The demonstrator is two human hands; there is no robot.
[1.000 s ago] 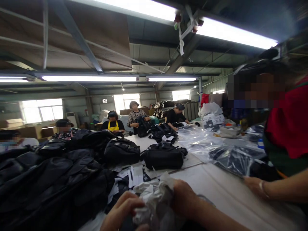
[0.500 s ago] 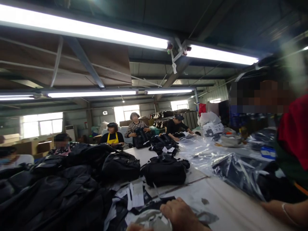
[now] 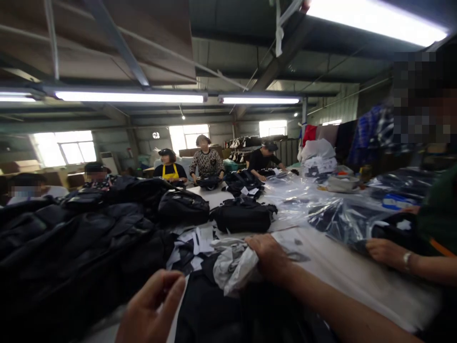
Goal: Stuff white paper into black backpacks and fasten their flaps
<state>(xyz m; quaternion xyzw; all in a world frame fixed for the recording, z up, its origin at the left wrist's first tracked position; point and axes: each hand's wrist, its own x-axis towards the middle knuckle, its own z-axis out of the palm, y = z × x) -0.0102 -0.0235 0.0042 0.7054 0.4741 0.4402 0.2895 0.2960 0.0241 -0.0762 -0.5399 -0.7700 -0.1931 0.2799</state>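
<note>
My right hand (image 3: 269,255) grips the right edge of a crumpled whitish-grey wrapping sheet (image 3: 235,267), which looks like thin paper or plastic. Under that bundle lies a black bag (image 3: 210,309), close to me. My left hand (image 3: 152,307) is raised at the bottom, left of the black bag, with thumb and forefinger tips brought together. Whether anything thin sits in that pinch I cannot make out. Loose white paper tags (image 3: 202,240) are scattered just beyond the bundle.
A big pile of black bags (image 3: 82,247) fills the left. Another black bag (image 3: 244,214) stands ahead on the white table (image 3: 332,257). At right, a co-worker's hand (image 3: 387,252) is at a clear plastic bag (image 3: 339,219). Several people work across the table.
The view has tipped downward. My left hand has come up, apart from the wrapping sheet; my right hand still holds it. The co-worker across has lowered a black bag onto the table.
</note>
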